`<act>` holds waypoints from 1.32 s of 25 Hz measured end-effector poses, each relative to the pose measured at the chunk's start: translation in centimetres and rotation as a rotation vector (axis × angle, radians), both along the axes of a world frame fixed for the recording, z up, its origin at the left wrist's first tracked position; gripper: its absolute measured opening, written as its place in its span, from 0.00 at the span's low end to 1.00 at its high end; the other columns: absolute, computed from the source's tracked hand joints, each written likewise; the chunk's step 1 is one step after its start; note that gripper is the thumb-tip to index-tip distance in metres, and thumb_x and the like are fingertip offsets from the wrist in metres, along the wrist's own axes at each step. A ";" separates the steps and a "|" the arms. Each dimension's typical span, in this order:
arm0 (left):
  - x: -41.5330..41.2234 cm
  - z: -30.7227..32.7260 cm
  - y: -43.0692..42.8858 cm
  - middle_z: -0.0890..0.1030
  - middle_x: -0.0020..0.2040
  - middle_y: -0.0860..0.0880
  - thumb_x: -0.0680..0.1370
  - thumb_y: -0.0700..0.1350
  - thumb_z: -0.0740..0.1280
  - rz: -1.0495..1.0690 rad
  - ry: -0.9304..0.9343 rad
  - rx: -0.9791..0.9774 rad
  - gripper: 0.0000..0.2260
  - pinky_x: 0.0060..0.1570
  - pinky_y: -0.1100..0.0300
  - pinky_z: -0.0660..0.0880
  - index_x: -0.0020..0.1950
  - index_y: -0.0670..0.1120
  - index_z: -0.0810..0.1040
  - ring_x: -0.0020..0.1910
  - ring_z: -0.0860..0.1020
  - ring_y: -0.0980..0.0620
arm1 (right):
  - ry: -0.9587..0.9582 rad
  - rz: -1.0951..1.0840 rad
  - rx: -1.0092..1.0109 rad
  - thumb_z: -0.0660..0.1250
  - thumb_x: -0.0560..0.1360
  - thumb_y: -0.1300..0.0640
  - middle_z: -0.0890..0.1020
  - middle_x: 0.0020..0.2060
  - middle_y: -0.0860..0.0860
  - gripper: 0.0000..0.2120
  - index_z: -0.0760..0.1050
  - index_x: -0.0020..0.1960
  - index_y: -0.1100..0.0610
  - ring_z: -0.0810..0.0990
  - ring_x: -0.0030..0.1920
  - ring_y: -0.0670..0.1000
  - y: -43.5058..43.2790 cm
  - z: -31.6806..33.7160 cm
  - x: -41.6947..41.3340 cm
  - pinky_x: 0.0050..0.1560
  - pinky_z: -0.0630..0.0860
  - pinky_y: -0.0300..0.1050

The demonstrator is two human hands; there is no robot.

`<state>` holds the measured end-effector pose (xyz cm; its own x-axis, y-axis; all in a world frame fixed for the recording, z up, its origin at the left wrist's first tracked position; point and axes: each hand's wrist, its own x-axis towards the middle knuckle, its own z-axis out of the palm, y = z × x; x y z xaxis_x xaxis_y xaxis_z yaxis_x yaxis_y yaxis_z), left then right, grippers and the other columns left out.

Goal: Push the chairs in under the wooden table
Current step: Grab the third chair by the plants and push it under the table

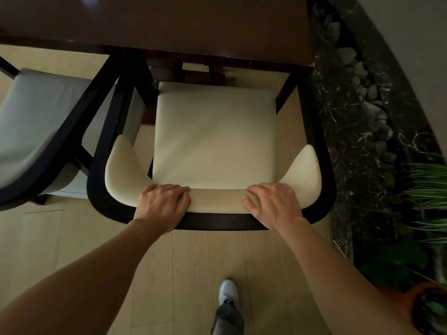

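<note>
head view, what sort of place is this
Probably a dining area, home or hotel: a dark wooden table with a cream armchair and a second chair at it, and a pebble border with plants alongside.

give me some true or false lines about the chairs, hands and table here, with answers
1. The left hand and right hand both grip the back of the cream chair. True.
2. The cream chair's seat is fully hidden under the table. False: most of the seat shows in front of the table edge.
3. A second chair stands to the left of the cream one. True.
4. A plant sits on the table. False: the plants are off to the right of the chair, not on the table.
5. A shoe shows on the floor behind the chair. True.
</note>
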<state>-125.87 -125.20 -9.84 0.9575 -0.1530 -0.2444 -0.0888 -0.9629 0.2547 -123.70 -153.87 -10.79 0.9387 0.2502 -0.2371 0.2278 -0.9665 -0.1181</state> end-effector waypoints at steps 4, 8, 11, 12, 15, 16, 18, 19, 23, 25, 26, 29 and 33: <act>0.1 0.2 -0.2 0.85 0.57 0.53 0.80 0.55 0.49 -0.004 0.007 0.014 0.25 0.61 0.52 0.70 0.61 0.51 0.83 0.57 0.81 0.51 | 0.024 -0.001 0.003 0.47 0.77 0.36 0.85 0.50 0.47 0.29 0.81 0.57 0.49 0.81 0.52 0.51 -0.1 0.2 0.0 0.56 0.73 0.52; 0.0 0.2 0.0 0.84 0.58 0.52 0.80 0.54 0.51 0.007 0.027 0.005 0.23 0.64 0.50 0.68 0.62 0.51 0.83 0.60 0.80 0.50 | 0.034 -0.005 0.005 0.48 0.77 0.37 0.85 0.50 0.47 0.29 0.81 0.58 0.49 0.82 0.52 0.51 0.2 0.6 -0.1 0.57 0.73 0.52; 0.0 0.3 0.1 0.84 0.60 0.52 0.80 0.54 0.51 0.004 0.050 0.008 0.23 0.66 0.49 0.67 0.63 0.51 0.82 0.62 0.79 0.50 | 0.050 -0.006 -0.014 0.47 0.77 0.37 0.85 0.51 0.47 0.28 0.81 0.58 0.50 0.81 0.53 0.51 0.4 1.0 -0.2 0.58 0.73 0.51; 0.0 0.3 0.1 0.83 0.61 0.52 0.80 0.54 0.51 0.008 0.055 0.010 0.23 0.66 0.49 0.67 0.63 0.52 0.82 0.63 0.78 0.50 | 0.050 -0.005 -0.018 0.48 0.77 0.37 0.85 0.50 0.47 0.28 0.81 0.58 0.50 0.81 0.53 0.51 0.4 1.1 -0.3 0.58 0.73 0.51; 0.0 0.3 0.1 0.83 0.61 0.52 0.80 0.55 0.50 0.001 0.059 0.011 0.24 0.66 0.49 0.67 0.63 0.52 0.82 0.64 0.78 0.50 | 0.046 -0.013 -0.018 0.49 0.77 0.38 0.85 0.51 0.47 0.27 0.81 0.58 0.50 0.82 0.53 0.51 0.4 1.1 -0.2 0.58 0.73 0.51; 0.0 0.3 0.1 0.83 0.61 0.52 0.80 0.55 0.50 -0.003 0.058 0.014 0.24 0.66 0.49 0.68 0.63 0.52 0.82 0.63 0.78 0.50 | 0.044 -0.022 -0.014 0.49 0.77 0.38 0.85 0.51 0.47 0.27 0.81 0.58 0.50 0.82 0.53 0.51 0.4 1.1 -0.3 0.58 0.73 0.51; 0.1 0.3 0.3 0.84 0.61 0.52 0.80 0.55 0.51 0.002 0.048 0.009 0.23 0.66 0.48 0.68 0.63 0.51 0.82 0.63 0.79 0.49 | 0.027 -0.028 -0.011 0.50 0.78 0.38 0.86 0.51 0.48 0.27 0.81 0.58 0.51 0.82 0.53 0.51 0.6 1.0 -0.5 0.58 0.73 0.51; 0.1 0.3 0.3 0.84 0.61 0.51 0.80 0.55 0.51 0.001 0.048 0.001 0.23 0.66 0.48 0.68 0.63 0.51 0.82 0.63 0.79 0.49 | 0.023 -0.031 -0.004 0.51 0.78 0.38 0.86 0.51 0.48 0.27 0.82 0.58 0.51 0.82 0.53 0.51 0.7 1.0 -0.5 0.59 0.73 0.51; -0.1 0.3 0.5 0.84 0.60 0.51 0.80 0.55 0.50 -0.014 0.036 -0.009 0.24 0.66 0.48 0.69 0.63 0.50 0.82 0.62 0.79 0.49 | 0.009 -0.066 0.016 0.51 0.78 0.39 0.86 0.51 0.48 0.27 0.82 0.58 0.52 0.82 0.55 0.51 0.8 1.0 -1.2 0.60 0.72 0.50; -0.1 0.3 0.6 0.84 0.60 0.52 0.81 0.55 0.50 -0.014 0.047 -0.017 0.23 0.66 0.49 0.68 0.63 0.51 0.82 0.62 0.79 0.50 | 0.009 -0.072 0.014 0.51 0.78 0.38 0.86 0.52 0.48 0.27 0.82 0.57 0.52 0.82 0.55 0.51 0.9 1.0 -1.2 0.60 0.72 0.50; -0.1 0.3 0.7 0.84 0.60 0.52 0.81 0.55 0.51 -0.020 0.050 -0.015 0.23 0.66 0.49 0.68 0.63 0.51 0.82 0.63 0.79 0.50 | 0.005 -0.080 0.013 0.51 0.78 0.38 0.86 0.52 0.48 0.27 0.82 0.57 0.52 0.82 0.55 0.51 1.0 1.0 -1.4 0.60 0.72 0.50; -0.1 0.3 1.5 0.83 0.61 0.52 0.81 0.55 0.50 -0.038 0.058 -0.007 0.23 0.67 0.49 0.67 0.64 0.51 0.81 0.63 0.78 0.50 | -0.005 -0.098 0.020 0.51 0.78 0.38 0.86 0.51 0.49 0.27 0.83 0.56 0.52 0.83 0.54 0.51 1.7 0.9 -2.0 0.60 0.72 0.50; -0.5 0.4 3.4 0.82 0.62 0.52 0.81 0.56 0.49 -0.069 0.076 -0.005 0.25 0.68 0.49 0.66 0.65 0.51 0.81 0.64 0.78 0.51 | 0.012 -0.112 0.008 0.51 0.78 0.38 0.86 0.48 0.48 0.26 0.82 0.55 0.52 0.83 0.52 0.51 3.6 0.8 -3.2 0.59 0.72 0.49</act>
